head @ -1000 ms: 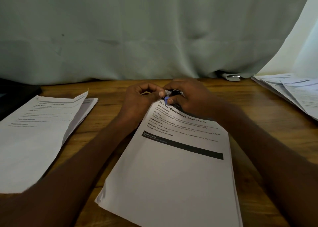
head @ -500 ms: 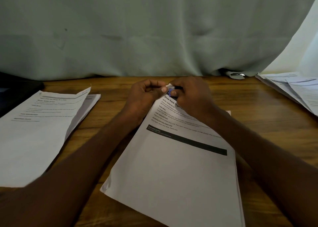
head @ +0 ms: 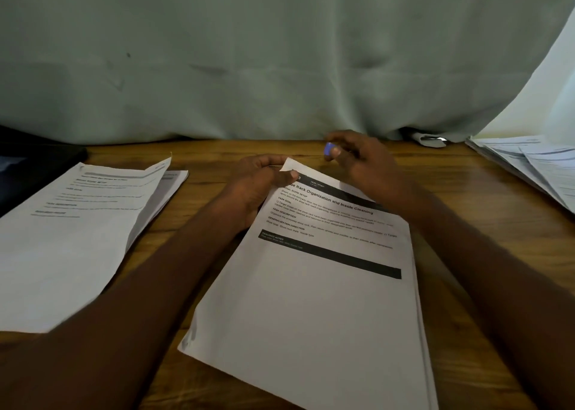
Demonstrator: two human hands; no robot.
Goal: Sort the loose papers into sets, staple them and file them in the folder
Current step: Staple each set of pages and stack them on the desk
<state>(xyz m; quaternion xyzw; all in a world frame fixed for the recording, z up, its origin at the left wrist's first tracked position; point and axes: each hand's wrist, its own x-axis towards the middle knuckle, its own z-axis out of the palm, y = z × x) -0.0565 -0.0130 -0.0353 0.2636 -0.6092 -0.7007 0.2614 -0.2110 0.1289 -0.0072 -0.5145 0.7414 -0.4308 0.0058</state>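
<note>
- A stack of white printed paper sheets (head: 311, 300) lies angled at the near middle of the brown wooden table (head: 466, 192).
- The left hand (head: 258, 189) pinches the stack's far corner, thumb on top.
- Just beyond, the right hand (head: 361, 161) is clamped on a small blue stapler (head: 329, 150).
- Another white paper set (head: 62, 238) lies left; loose white papers (head: 529, 164) lie far right.

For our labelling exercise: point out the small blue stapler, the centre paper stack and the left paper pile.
stapler (head: 328, 150), head view, blue end showing past the fingers.
centre stack (head: 311, 310), head view, blank lower half of top sheet.
left pile (head: 62, 254), head view, blank area of top sheet.
</note>
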